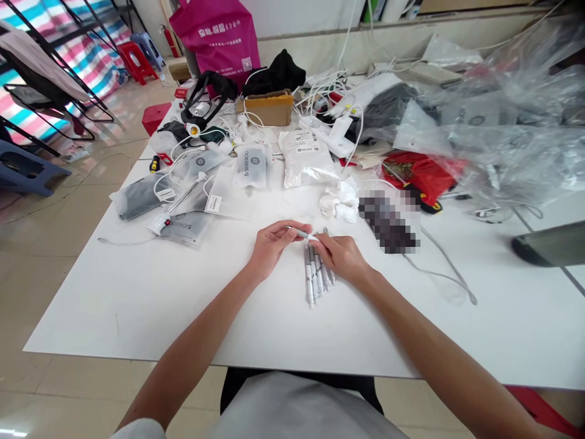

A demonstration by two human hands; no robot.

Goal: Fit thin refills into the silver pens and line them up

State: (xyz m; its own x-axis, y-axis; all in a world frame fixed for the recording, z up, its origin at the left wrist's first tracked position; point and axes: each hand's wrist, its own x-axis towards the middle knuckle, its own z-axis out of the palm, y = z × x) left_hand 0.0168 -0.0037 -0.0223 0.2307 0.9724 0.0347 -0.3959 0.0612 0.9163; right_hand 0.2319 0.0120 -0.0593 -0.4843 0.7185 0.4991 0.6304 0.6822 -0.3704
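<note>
a white tabletop (137, 305) is littered with clear plastic wrap (503, 134). a slim silver pen-shaped stick (301, 232) is pinched by the left hand (273, 249), its long axis near level, tip pointing left, its other end met by the right hand (340, 256), which rests on a row of grey-and-silver pens (317, 277) lying lengthwise toward the body.
</note>
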